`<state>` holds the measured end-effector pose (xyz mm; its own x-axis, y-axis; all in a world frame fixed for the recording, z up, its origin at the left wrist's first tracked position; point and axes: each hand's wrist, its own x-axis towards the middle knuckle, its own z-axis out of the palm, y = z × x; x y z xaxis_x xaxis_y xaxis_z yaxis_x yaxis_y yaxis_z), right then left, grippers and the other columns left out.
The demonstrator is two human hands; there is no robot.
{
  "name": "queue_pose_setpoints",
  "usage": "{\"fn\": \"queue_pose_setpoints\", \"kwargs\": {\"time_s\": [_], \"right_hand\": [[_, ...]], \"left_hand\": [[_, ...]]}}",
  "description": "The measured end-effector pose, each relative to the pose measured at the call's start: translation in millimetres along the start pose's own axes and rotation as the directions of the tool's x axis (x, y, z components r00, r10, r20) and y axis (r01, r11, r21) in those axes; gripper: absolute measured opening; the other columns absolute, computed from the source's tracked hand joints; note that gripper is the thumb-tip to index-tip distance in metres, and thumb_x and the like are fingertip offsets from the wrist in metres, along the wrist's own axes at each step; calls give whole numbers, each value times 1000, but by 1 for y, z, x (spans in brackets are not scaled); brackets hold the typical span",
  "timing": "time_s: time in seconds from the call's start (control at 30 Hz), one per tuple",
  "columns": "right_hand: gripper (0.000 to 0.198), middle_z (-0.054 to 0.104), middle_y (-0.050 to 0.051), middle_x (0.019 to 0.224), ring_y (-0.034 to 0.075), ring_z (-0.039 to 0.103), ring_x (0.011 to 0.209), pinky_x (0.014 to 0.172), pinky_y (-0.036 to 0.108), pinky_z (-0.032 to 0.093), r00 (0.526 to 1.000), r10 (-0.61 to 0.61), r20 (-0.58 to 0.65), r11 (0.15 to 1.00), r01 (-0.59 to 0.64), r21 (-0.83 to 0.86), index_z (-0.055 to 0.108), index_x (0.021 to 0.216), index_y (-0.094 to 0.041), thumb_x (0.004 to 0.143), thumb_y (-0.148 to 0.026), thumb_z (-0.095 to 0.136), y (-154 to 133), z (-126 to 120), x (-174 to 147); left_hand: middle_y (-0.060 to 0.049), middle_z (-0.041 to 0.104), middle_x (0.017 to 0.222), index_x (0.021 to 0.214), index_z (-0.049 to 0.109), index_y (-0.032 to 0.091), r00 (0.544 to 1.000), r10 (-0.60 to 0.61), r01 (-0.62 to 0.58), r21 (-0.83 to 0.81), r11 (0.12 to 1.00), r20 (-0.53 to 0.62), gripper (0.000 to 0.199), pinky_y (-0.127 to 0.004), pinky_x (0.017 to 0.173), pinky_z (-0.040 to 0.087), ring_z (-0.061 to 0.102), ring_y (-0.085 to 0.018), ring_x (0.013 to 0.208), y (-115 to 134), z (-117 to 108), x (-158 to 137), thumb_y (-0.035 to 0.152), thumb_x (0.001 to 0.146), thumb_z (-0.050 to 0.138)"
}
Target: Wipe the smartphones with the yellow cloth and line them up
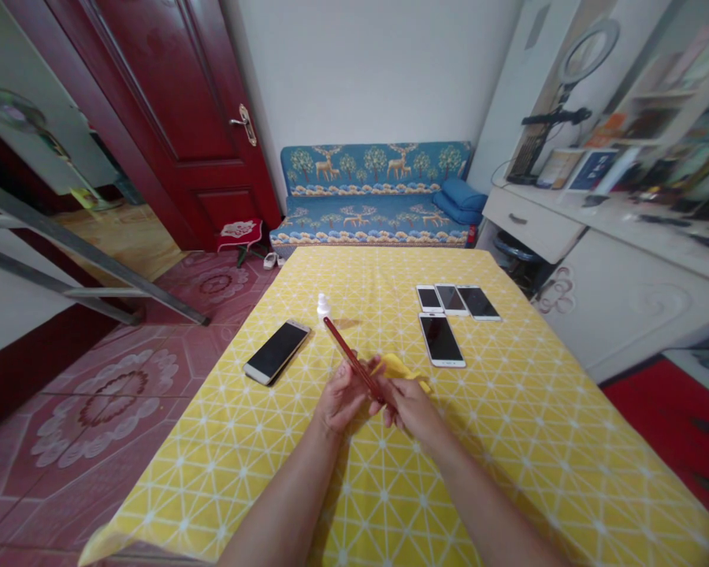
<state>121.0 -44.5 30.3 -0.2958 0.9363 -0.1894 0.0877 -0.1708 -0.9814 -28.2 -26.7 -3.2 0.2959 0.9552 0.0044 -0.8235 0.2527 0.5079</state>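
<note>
A slim red phone [347,349], seen nearly edge-on, is held tilted above the table. My left hand [339,395] is closed around its lower part from the left. At the phone's near end, my right hand [412,403] touches it with bent fingers. A yellow cloth [400,368] sticks out beyond the right fingers and seems bunched in that hand; part of it is hidden. Just beyond the phone's far tip stands a small white bottle [322,306]. Left of my hands lies a phone with a dark screen [277,351].
Several white-framed phones lie on the right, among them a near one [443,340] and a far corner one [478,302]. A yellow patterned cloth [260,465] covers the table. Beyond stands a blue sofa [378,209]; a white cabinet [638,291] is at right.
</note>
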Motion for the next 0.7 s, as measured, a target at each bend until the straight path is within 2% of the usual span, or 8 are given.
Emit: {"fn": "queue_pose_setpoints", "kwargs": {"time_s": [0.13, 0.2, 0.3, 0.4, 0.47, 0.53, 0.6, 0.7], "right_hand": [[51, 66, 2, 65, 3, 44, 38, 34, 13, 21, 963, 186, 197, 883, -252, 395, 62, 87, -15, 67, -62, 72, -1, 10, -13], [53, 59, -4, 58, -1, 35, 36, 34, 12, 18, 954, 206, 216, 790, -293, 538, 61, 85, -15, 57, -54, 83, 1, 11, -17], [45, 48, -8, 50, -1, 31, 37, 35, 11, 20, 984, 159, 75, 777, -172, 605, 62, 79, -14, 57, -46, 86, 1, -4, -22], [40, 46, -8, 48, 0, 32, 37, 33, 11, 21, 976, 114, -185, 816, 14, 577, 63, 73, -14, 55, -41, 87, -1, -43, -21], [42, 48, -8, 49, 0, 35, 38, 33, 11, 24, 917, 95, -387, 811, 154, 564, 62, 68, -15, 48, -37, 90, -1, -79, -17], [45, 55, -5, 53, 1, 41, 40, 33, 11, 28, 813, 102, -574, 834, 245, 495, 63, 69, -14, 42, -36, 91, 2, -117, -13], [45, 54, -5, 48, 3, 44, 40, 33, 12, 32, 690, 130, -712, 890, 235, 390, 64, 68, -13, 37, -33, 90, 8, -148, -10], [38, 54, -3, 43, 3, 42, 35, 29, 12, 31, 626, 154, -764, 922, 187, 339, 64, 62, -10, 39, -28, 87, 20, -175, -6]], "left_hand": [[-1, 64, 81, 95, 62, 25, 991, -90, 84, 64, 994, 97, 29, -43, 94, 47, 62, -26, 107, -2, -2, -6, 26, 69, 75], [-1, 65, 83, 99, 63, 25, 984, -99, 89, 70, 994, 150, 34, -46, 100, 42, 61, -26, 109, -3, 1, -8, 26, 68, 76], [-8, 65, 116, 120, 57, 25, 964, -151, 138, 76, 988, 218, 53, -50, 104, 36, 56, -29, 118, -3, 6, -9, 29, 70, 75], [-14, 54, 134, 136, 45, 21, 953, -177, 169, 56, 984, 248, 62, -53, 108, 30, 51, -29, 124, -2, 8, -6, 36, 80, 66], [-15, 53, 136, 140, 40, 20, 957, -167, 167, 21, 986, 238, 61, -53, 110, 27, 51, -28, 124, -1, 7, -3, 38, 85, 59], [-14, 54, 135, 142, 38, 20, 963, -158, 164, -10, 986, 218, 59, -53, 110, 25, 52, -27, 122, 0, 5, 0, 38, 88, 54], [-15, 55, 134, 143, 38, 19, 967, -151, 161, -31, 987, 203, 57, -52, 110, 26, 54, -26, 121, 0, 3, 3, 37, 90, 51], [-15, 56, 132, 143, 37, 18, 968, -155, 167, -46, 985, 195, 57, -50, 109, 29, 55, -25, 118, 0, 2, 5, 36, 91, 49]]}}
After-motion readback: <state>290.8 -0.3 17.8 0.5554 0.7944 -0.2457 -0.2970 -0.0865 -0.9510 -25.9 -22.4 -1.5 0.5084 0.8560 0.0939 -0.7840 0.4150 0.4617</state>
